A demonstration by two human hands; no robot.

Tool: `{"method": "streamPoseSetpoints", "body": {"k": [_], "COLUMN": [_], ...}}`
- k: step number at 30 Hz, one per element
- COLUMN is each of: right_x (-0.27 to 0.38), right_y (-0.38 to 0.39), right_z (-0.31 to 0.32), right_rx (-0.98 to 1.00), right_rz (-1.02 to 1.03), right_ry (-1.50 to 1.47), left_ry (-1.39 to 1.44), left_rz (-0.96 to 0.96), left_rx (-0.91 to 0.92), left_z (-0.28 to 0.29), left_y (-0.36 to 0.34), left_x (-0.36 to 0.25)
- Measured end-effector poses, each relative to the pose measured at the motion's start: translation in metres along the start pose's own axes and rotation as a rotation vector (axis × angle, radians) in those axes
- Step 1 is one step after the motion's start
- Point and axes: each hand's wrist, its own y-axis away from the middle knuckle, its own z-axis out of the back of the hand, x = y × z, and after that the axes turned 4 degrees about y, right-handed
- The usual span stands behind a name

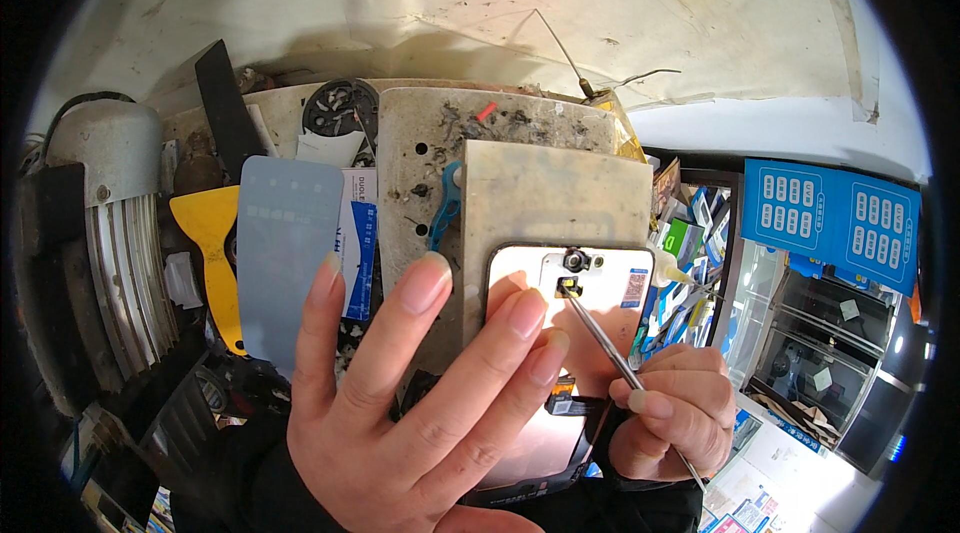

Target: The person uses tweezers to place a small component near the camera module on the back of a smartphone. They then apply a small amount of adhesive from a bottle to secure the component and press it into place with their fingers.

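A smartphone [625,278] lies on a pale flat block [555,193]. A round camera lens shows near its top, and a small dark cutout [568,289] sits just below that. My right hand [685,413] pinches a slim, pointed metal tool [608,341], its tip at this cutout. My left hand [430,403] is spread over the phone's left side, with at least two fingertips over its surface. Lower on the phone, a small orange-and-black part [563,397] shows between the hands. The left hand and arm hide the phone's lower left.
To the left stand a grey plastic card [290,253], a yellow scraper [212,253] and a ribbed metal device [125,243]. Behind the block is a stained board [410,123] with debris. On the right are a glue bottle [668,271], a crowded bin and a blue printed panel [830,218].
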Motion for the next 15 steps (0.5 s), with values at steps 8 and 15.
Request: {"method": "streamPoseSetpoints", "body": {"k": [8,15], "right_x": [0.000,0.000], "right_y": [0.001,0.002], "right_z": [0.000,0.000], "right_rx": [-0.005,-0.012], "right_rz": [-0.006,-0.003], "right_ry": [-0.002,0.000], "left_ry": [0.006,-0.066], "left_rz": [-0.016,-0.007], "left_rx": [0.024,0.264], "left_z": [0.005,0.030], "left_y": [-0.008,0.010], "left_x": [0.001,-0.007]}}
